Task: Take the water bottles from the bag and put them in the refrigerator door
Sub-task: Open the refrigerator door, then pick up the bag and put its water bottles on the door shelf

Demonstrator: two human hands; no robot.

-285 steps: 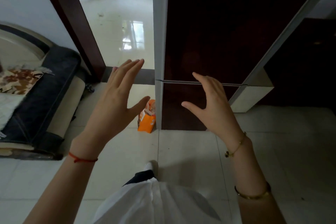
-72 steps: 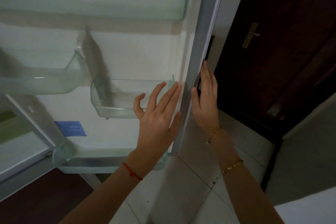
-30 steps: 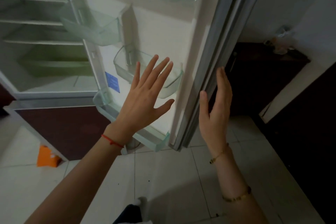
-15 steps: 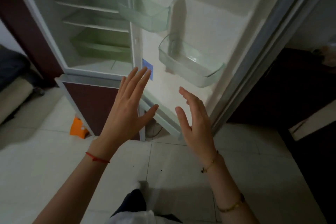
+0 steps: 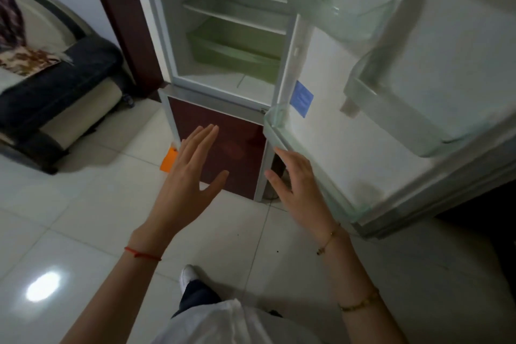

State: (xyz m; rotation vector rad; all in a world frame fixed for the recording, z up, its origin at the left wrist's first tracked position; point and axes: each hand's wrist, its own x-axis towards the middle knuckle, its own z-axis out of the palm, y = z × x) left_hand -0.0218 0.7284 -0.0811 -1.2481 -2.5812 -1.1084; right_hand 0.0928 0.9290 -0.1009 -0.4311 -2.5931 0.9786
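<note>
A dark sofa [image 5: 55,92] sits far left of the open refrigerator [image 5: 223,36], across pale floor tiles [image 5: 69,218]. An orange bag [image 5: 168,160] rests on the floor at the refrigerator's lower left corner, partly hidden behind the person's left hand [image 5: 190,181]; it is probably the bag meant in the task, though no water bottles can be seen from here. That left hand is spread wide and empty, held in the air in front of the refrigerator's maroon lower door [image 5: 223,148], seemingly on its way toward the bag. The right hand [image 5: 301,187], also open with fingers loose and holding nothing, hovers just beside the inner end of the refrigerator door [image 5: 418,92], which stands swung wide to give access to its clear shelves. The bottom door rack [image 5: 312,167] and the bin above it [image 5: 405,109] appear empty, ready to receive bottles. Inside the cabinet, bare shelves and a green crisper drawer [image 5: 234,45] are visible.
</note>
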